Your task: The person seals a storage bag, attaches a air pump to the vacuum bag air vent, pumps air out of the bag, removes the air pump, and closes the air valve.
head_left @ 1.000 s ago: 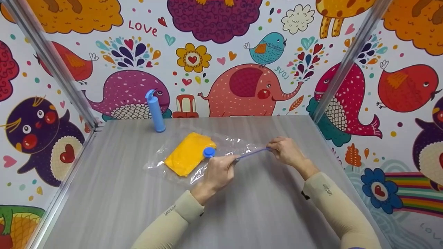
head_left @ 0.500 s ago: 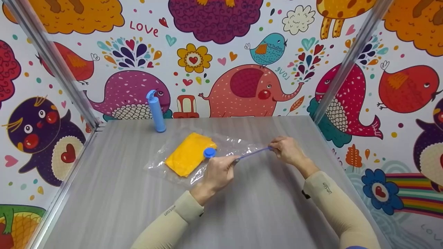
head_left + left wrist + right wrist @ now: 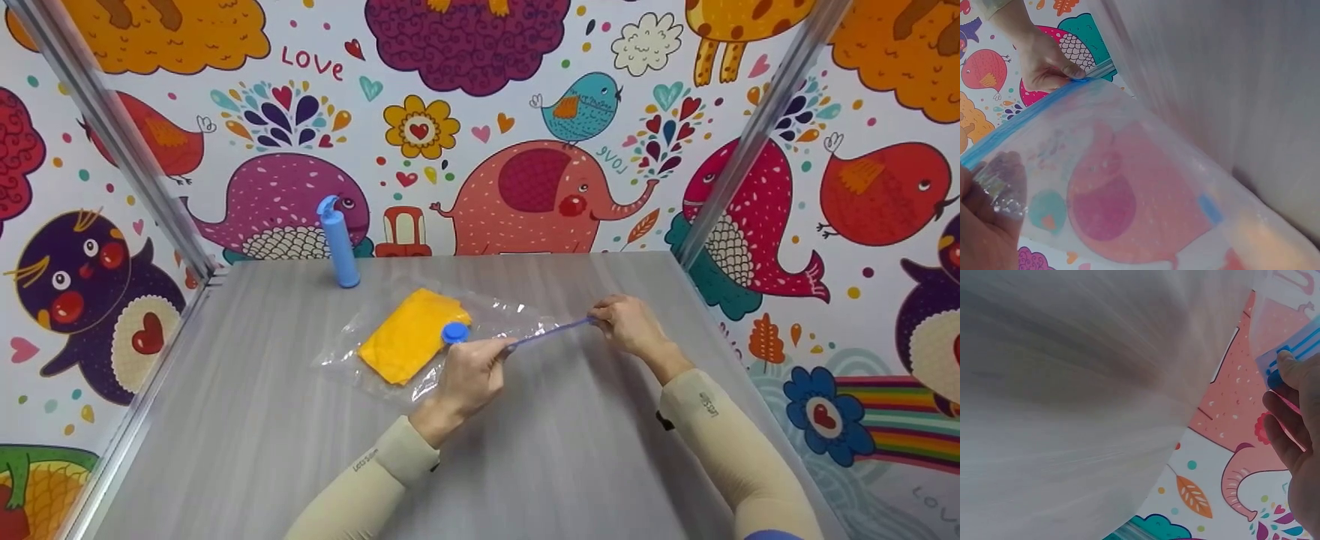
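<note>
A clear plastic zip bag (image 3: 510, 315) lies on the table with a folded yellow cloth (image 3: 412, 337) inside and a round blue valve cap (image 3: 455, 332) on it. Its blue zip strip (image 3: 553, 331) is stretched between the two hands, raised off the table. My left hand (image 3: 471, 379) pinches the strip's near end. At the far end, my right hand (image 3: 630, 326) pinches the corner; in the right wrist view a small blue slider (image 3: 1275, 378) sits between its thumb and a finger, with the other fingers loosely bent.
A light blue hand pump (image 3: 341, 247) stands upright at the back left of the grey table (image 3: 247, 450). Printed walls (image 3: 480, 67) with metal corner posts (image 3: 757, 142) enclose the back and sides.
My right hand has shifted slightly to the right along with the strip's end. The left hand keeps its grip almost in place; bag and pump stay where they were.
</note>
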The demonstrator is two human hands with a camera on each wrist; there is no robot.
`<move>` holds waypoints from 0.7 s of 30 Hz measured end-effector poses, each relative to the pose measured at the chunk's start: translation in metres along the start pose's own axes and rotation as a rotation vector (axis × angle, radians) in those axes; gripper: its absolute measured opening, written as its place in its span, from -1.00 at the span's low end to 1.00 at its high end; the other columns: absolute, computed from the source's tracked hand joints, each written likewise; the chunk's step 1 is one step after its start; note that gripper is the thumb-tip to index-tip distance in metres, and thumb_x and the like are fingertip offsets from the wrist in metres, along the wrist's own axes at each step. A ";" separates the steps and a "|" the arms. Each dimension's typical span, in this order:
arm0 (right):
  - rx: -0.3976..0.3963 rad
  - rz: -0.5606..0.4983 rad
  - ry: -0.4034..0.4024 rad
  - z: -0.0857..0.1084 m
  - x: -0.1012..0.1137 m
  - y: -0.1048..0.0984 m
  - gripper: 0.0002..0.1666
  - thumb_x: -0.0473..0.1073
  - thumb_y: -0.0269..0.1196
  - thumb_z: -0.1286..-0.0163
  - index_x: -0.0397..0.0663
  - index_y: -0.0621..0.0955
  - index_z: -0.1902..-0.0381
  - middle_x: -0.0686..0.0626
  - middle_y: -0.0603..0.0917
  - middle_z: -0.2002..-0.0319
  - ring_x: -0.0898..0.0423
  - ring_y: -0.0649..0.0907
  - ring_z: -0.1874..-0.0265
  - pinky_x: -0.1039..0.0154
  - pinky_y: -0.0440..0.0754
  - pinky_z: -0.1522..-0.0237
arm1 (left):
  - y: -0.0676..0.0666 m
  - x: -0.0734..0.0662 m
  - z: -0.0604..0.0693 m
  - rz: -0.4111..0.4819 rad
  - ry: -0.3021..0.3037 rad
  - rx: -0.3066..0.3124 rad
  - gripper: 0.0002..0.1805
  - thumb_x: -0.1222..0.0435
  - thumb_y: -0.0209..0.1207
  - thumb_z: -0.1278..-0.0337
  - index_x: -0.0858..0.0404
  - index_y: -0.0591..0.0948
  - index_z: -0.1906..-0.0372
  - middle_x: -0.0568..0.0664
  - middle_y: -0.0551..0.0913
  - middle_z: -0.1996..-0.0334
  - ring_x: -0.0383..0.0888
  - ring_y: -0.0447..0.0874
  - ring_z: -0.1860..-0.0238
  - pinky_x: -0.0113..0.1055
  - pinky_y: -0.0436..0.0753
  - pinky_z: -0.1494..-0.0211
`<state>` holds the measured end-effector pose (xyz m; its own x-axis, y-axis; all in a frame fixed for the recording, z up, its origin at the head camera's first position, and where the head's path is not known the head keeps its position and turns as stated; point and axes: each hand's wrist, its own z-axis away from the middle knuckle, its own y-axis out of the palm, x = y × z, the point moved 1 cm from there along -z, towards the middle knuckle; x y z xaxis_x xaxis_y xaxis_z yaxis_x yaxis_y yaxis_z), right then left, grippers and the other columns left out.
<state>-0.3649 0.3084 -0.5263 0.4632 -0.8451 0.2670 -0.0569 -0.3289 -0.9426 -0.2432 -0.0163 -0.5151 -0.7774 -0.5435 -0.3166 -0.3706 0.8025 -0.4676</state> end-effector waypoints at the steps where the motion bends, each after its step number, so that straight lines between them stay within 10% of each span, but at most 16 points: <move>1: 0.000 0.000 0.007 0.000 -0.001 0.000 -0.71 -0.26 0.53 -0.48 -0.12 0.89 -0.12 -0.19 0.91 -0.12 -0.22 0.86 -0.14 -0.25 0.84 -0.29 | -0.001 0.000 0.000 0.003 -0.001 -0.004 -0.83 0.57 0.34 -0.28 0.31 0.86 0.18 0.04 0.89 0.43 -0.13 0.82 0.52 -0.33 0.80 0.39; 12: -0.072 -0.041 0.046 0.008 -0.008 0.003 -0.71 -0.24 0.51 -0.50 -0.12 0.88 -0.13 -0.19 0.92 -0.07 -0.22 0.88 -0.09 -0.26 0.84 -0.26 | -0.001 0.000 0.000 0.017 -0.017 -0.011 -0.85 0.56 0.35 -0.32 0.34 0.87 0.16 0.05 0.89 0.43 -0.13 0.79 0.55 -0.37 0.78 0.42; 21: -0.170 -0.083 0.233 0.014 -0.004 -0.001 -0.62 0.10 0.45 -0.58 -0.08 0.92 0.00 -0.12 0.95 0.15 -0.13 0.84 0.18 -0.07 0.84 0.10 | -0.001 0.001 -0.001 -0.017 -0.020 -0.035 -0.85 0.53 0.38 -0.31 0.32 0.88 0.14 0.03 0.91 0.41 -0.14 0.81 0.54 -0.35 0.79 0.42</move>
<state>-0.3545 0.3178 -0.5293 0.2579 -0.8798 0.3993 -0.1839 -0.4504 -0.8737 -0.2444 -0.0171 -0.5140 -0.7608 -0.5618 -0.3250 -0.4019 0.8010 -0.4438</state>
